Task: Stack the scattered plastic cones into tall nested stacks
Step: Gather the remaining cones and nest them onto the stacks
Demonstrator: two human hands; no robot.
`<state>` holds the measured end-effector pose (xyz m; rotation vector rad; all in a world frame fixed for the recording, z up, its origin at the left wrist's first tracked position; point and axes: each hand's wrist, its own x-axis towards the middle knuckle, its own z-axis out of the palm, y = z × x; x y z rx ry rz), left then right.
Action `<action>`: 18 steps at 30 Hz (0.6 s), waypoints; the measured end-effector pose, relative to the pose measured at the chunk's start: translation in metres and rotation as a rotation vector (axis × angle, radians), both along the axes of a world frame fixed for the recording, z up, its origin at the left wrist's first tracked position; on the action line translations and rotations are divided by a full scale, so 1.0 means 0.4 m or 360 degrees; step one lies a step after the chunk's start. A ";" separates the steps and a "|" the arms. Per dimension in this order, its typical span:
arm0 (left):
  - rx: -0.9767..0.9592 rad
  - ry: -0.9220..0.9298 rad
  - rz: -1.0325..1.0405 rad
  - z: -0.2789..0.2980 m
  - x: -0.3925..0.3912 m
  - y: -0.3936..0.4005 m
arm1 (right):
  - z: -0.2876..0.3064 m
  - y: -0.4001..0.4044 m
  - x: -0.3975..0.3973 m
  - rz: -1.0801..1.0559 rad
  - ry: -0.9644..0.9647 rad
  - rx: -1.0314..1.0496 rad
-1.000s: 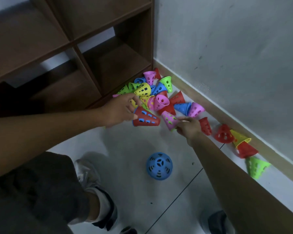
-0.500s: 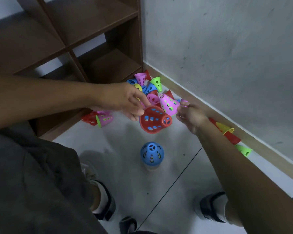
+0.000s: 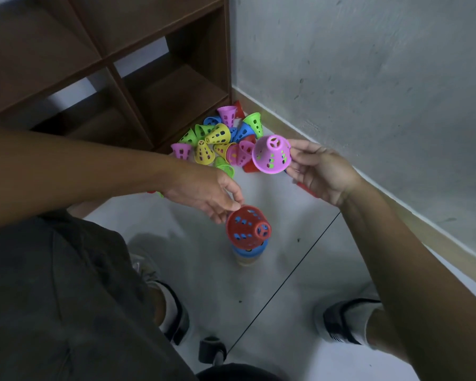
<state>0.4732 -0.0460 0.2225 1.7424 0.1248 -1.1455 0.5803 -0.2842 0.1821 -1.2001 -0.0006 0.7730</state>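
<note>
The left hand (image 3: 204, 193) pinches the rim of a perforated red plastic cone (image 3: 248, 227), sitting tilted atop a blue cone (image 3: 248, 250) on the grey floor (image 3: 300, 284). The right hand (image 3: 320, 171) grips a purple perforated plastic cone (image 3: 272, 154) by its rim, above the scattered pile of coloured cones (image 3: 220, 141) beside the brown wooden shelf (image 3: 162, 86).

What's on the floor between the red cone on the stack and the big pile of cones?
In the head view, only the left hand holding the red cone hangs over that stretch; below it, bare grey floor runs to the pile.
</note>
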 end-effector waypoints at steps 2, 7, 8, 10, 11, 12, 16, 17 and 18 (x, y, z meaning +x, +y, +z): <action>0.0065 0.0008 0.0060 -0.017 -0.006 -0.004 | 0.019 0.000 -0.006 0.0087 -0.0004 0.0079; 0.0163 -0.0018 0.0205 -0.052 -0.022 -0.015 | 0.040 0.000 -0.012 0.0450 -0.0063 0.0089; 0.0173 -0.0042 0.0226 -0.057 -0.025 -0.020 | 0.039 0.001 -0.014 0.0524 -0.0068 0.0088; 0.0181 -0.0089 0.0255 -0.067 -0.027 -0.027 | 0.040 0.003 -0.018 0.0645 -0.0056 0.0092; 0.0179 -0.0101 0.0265 -0.072 -0.029 -0.028 | 0.040 0.003 -0.018 0.0695 -0.0048 0.0100; 0.0174 -0.0101 0.0272 -0.077 -0.031 -0.029 | 0.038 0.003 -0.018 0.0734 -0.0041 0.0112; 0.0216 -0.0095 0.0282 -0.087 -0.039 -0.027 | 0.039 -0.001 -0.021 0.0810 -0.0032 0.0159; 0.0240 -0.0104 0.0284 -0.088 -0.039 -0.026 | 0.041 -0.003 -0.022 0.0845 -0.0033 0.0157; 0.0267 -0.0113 0.0281 -0.089 -0.040 -0.024 | 0.043 -0.004 -0.024 0.0897 -0.0029 0.0161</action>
